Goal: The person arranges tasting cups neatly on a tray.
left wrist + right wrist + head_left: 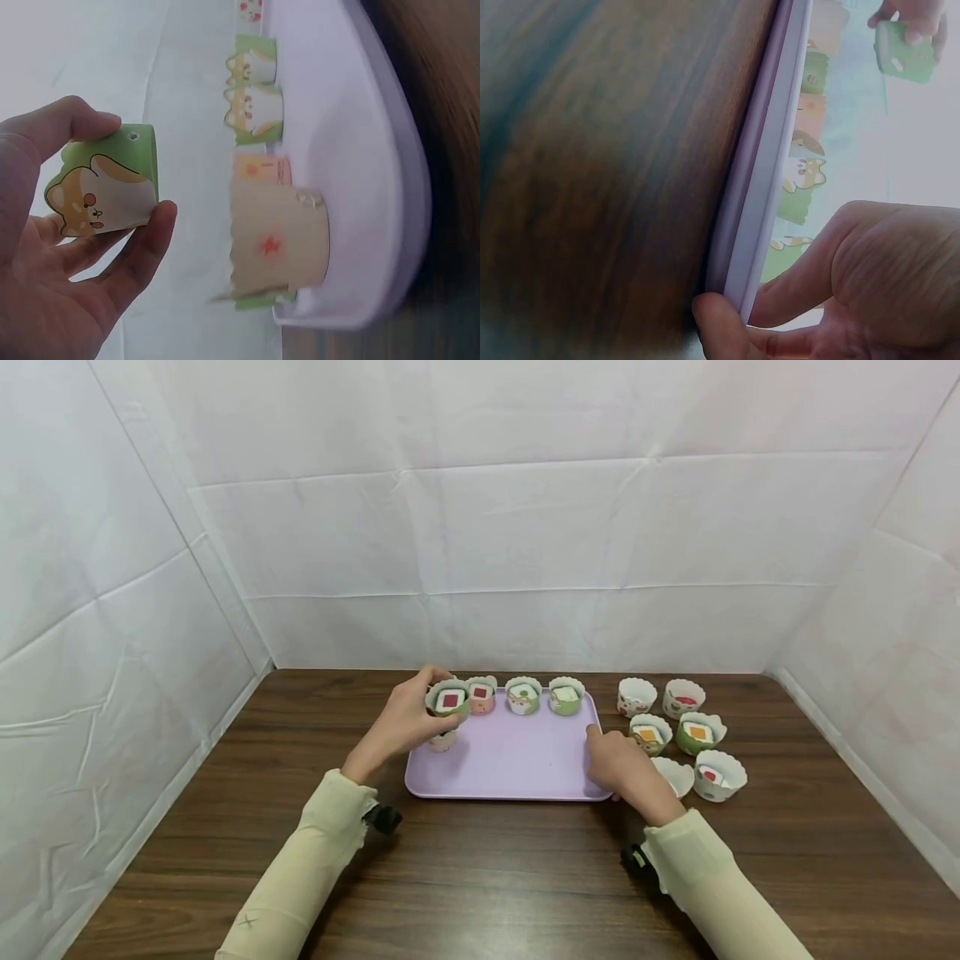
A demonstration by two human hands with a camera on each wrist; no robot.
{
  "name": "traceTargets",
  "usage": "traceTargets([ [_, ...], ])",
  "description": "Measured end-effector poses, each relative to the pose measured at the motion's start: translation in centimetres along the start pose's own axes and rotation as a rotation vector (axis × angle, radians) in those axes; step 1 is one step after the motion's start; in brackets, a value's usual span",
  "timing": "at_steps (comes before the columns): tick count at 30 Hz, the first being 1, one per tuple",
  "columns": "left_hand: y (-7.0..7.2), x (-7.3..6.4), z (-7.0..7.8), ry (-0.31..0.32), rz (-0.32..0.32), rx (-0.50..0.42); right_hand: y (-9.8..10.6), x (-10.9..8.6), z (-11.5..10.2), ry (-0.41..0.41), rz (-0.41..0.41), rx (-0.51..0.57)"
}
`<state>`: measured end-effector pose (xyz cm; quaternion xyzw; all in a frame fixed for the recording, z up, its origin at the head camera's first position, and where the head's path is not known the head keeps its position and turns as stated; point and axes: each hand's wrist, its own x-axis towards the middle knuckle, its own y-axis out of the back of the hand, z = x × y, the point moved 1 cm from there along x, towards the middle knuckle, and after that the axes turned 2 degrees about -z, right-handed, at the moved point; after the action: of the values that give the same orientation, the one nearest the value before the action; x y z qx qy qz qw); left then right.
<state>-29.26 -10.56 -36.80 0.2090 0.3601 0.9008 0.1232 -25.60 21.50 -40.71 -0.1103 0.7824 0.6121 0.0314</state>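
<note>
Above the left end of the lilac tray (517, 764) | our left hand (408, 714) is pinching a green cup (112, 184) between thumb and fingers | our right hand (621, 764) is gripping the tray's right edge | three cups (522, 704) are lining its far side | six other cups (697, 733) are standing to its right

In the head view, the white sheeting (525, 543) is being lit softly, while a pale sheen is being reflected by the brown tabletop (480, 889). From the left wrist, its grain is being blurred; from the right wrist, the sheeting is being washed out by glare.
</note>
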Motion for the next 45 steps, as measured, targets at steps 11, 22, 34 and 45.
traceTargets([
  [11,-2.5,1.6,0.6,-0.041,-0.029,0.071,0.0,-0.1,0.1,0.013,0.009,-0.003],
  [22,-4.0,2.3,0.7,-0.053,-0.073,0.180,-0.1,0.0,0.1,0.008,0.008,-0.014],
  [34,-4.8,2.2,0.5,-0.067,-0.117,0.383,0.0,0.1,0.1,0.003,0.002,-0.007],
  [45,-5.4,2.0,0.3,-0.047,-0.135,0.444,0.0,0.1,0.1,0.000,0.005,-0.008],
])
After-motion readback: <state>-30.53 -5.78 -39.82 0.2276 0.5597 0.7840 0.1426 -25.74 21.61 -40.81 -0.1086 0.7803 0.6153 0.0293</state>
